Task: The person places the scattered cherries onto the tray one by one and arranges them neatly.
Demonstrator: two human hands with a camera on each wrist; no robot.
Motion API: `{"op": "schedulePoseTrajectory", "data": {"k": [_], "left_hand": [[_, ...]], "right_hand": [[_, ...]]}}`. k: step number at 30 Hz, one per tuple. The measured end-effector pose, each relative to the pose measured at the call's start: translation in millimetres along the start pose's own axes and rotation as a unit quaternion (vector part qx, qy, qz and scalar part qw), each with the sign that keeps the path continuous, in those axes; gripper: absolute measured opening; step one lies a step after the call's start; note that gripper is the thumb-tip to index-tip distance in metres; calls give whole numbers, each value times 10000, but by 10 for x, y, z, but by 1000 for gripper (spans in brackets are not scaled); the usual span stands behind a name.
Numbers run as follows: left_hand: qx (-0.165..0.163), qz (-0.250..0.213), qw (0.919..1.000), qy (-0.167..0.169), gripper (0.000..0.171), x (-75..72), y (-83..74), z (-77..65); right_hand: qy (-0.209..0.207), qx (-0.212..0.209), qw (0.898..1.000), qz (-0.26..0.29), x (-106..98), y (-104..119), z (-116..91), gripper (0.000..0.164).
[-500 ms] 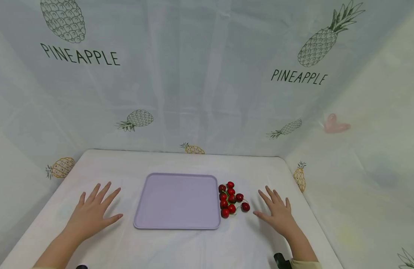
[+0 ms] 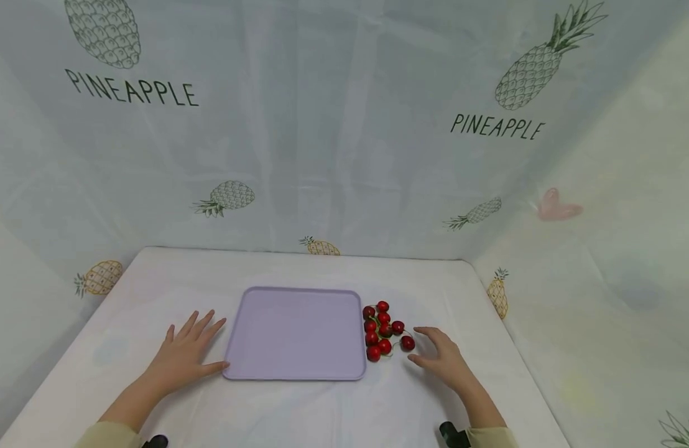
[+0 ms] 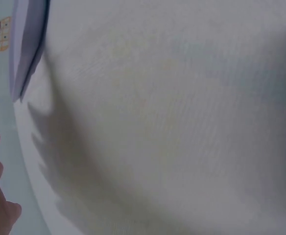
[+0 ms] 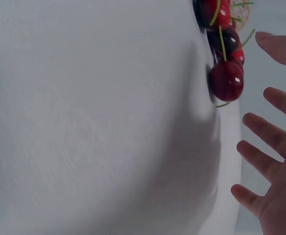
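A flat lavender tray [image 2: 296,333] lies in the middle of the table. My left hand [image 2: 182,358] is at its left side with the fingers spread, the thumb tip at the tray's left edge; whether it touches cannot be told. Several red cherries [image 2: 384,346] with green stems are clustered along the tray's right side, and one dark cherry [image 2: 407,343] sits a little apart from them. Beside that one, my right hand [image 2: 446,361] hovers with thumb and fingers parted, holding nothing. The right wrist view shows a dark cherry [image 4: 226,81] near my spread fingers [image 4: 265,132].
The white-covered table [image 2: 300,414] has a back edge against a hanging cloth [image 2: 333,143] printed with pineapples. More cloth [image 2: 619,298] hangs along the right side. Dark wrist devices [image 2: 453,434] show near both sleeves at the bottom.
My left hand has moved right, up to the tray's left edge. My right hand has shifted left toward the lone cherry, its fingers bending a little. Tray and cherries stay put.
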State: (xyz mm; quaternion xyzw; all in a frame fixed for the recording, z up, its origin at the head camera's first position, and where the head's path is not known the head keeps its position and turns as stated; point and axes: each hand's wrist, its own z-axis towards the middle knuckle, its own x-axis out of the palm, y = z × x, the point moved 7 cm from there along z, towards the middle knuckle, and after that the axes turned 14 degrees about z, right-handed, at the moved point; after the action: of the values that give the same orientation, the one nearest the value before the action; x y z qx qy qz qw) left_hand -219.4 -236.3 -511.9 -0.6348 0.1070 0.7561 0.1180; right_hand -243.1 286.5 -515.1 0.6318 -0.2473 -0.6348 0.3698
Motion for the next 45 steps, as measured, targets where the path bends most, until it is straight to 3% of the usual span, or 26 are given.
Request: {"op": "schedulePoseTrajectory", "data": {"k": [8,20,30,45], "left_hand": [[-137,-324,9993,152,95,119,-30,26],[-137,-701,9958,565,100,240,-25,12],[-83,-755,9948,685,101,300,10,22],[12,-810,9940,730,102,267,-25,20]], "right_hand": [[-118,285,9975,643,102,-72,87,48],[-199,305,9982,473,147,-126,119,31],[-252,415,9976,491,157,-156,154,30],[-281,678,9955,604,107,-137,118,28]]}}
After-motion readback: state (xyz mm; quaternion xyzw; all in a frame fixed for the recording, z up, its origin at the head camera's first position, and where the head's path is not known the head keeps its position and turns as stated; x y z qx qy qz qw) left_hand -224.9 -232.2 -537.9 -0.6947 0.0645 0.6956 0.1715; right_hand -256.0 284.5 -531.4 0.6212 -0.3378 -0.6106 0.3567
